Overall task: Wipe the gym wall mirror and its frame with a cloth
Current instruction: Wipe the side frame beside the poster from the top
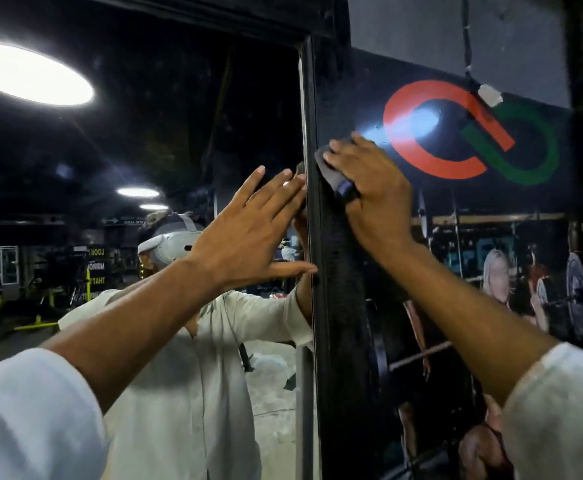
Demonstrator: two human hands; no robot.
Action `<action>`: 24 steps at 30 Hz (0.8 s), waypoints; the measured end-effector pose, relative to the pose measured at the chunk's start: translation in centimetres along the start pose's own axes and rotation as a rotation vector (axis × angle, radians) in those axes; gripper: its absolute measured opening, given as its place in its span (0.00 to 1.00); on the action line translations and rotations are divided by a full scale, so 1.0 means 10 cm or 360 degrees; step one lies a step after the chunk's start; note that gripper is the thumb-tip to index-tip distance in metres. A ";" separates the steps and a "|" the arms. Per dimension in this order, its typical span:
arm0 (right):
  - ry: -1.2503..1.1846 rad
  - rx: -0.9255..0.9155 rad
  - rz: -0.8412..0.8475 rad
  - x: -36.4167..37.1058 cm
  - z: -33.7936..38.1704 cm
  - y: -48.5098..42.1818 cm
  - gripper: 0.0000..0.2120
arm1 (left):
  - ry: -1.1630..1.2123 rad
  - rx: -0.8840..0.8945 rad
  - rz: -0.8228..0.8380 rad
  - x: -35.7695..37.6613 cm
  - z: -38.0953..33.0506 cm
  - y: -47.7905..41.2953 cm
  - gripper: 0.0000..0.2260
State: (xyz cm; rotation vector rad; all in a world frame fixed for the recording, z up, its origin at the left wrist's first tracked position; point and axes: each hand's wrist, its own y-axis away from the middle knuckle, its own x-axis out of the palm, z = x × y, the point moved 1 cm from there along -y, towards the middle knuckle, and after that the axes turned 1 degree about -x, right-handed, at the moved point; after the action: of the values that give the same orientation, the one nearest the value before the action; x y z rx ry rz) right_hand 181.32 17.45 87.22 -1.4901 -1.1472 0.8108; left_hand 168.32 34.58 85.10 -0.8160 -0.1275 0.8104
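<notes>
Your right hand (373,192) holds the dark grey cloth (333,173), fingers curled over it, pressing it on the upright black frame (333,278). Your left hand (248,230) lies wide, fingers straight and spread, just left of your right hand, flat toward the mirror (151,133), with its fingertips at the frame's inner edge. A red and green logo (463,133) sits just right of your right hand.
</notes>
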 end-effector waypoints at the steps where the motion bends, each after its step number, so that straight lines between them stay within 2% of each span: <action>1: 0.0002 0.0009 0.0034 0.06 0.01 -0.08 0.25 | 0.0009 -0.0034 -0.0019 -0.02 0.00 0.00 0.52; 5: 0.0006 -0.0009 0.0098 0.22 0.18 0.37 0.25 | -0.0007 -0.0146 -0.0036 0.00 -0.06 0.07 0.51; 9: 0.0038 0.0014 0.0319 0.10 0.43 1.47 0.32 | -0.0092 0.0018 0.0039 0.16 -0.21 0.25 0.51; 11: 0.0015 -0.0100 0.0474 -0.06 0.50 1.79 0.28 | -0.0127 0.0063 0.0064 0.18 -0.28 0.29 0.51; 13: -0.0006 -0.0168 0.0521 -0.22 0.45 1.73 0.24 | -0.0128 0.0046 0.0081 0.18 -0.34 0.30 0.51; 16: -0.0042 -0.0042 0.0235 -0.29 0.32 1.12 0.20 | -0.0126 -0.0002 0.0099 0.17 -0.40 0.29 0.51; 19: -0.0098 0.0088 -0.0034 -0.16 0.08 0.36 0.21 | -0.0103 -0.0015 0.0084 0.16 -0.41 0.30 0.51; 22: -0.0157 0.0273 -0.0020 0.03 -0.05 0.05 0.26 | -0.0116 -0.0014 0.0089 0.17 -0.42 0.31 0.50; 24: -0.0211 0.0343 -0.0002 0.13 0.01 0.32 0.28 | -0.0109 -0.0026 0.0076 0.17 -0.45 0.33 0.49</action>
State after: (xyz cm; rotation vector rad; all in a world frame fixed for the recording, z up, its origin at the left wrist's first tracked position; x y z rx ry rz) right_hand 182.45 18.70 84.24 -1.2729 -1.1189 1.0118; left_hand 169.34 34.44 79.36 -0.8094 -0.1760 0.8837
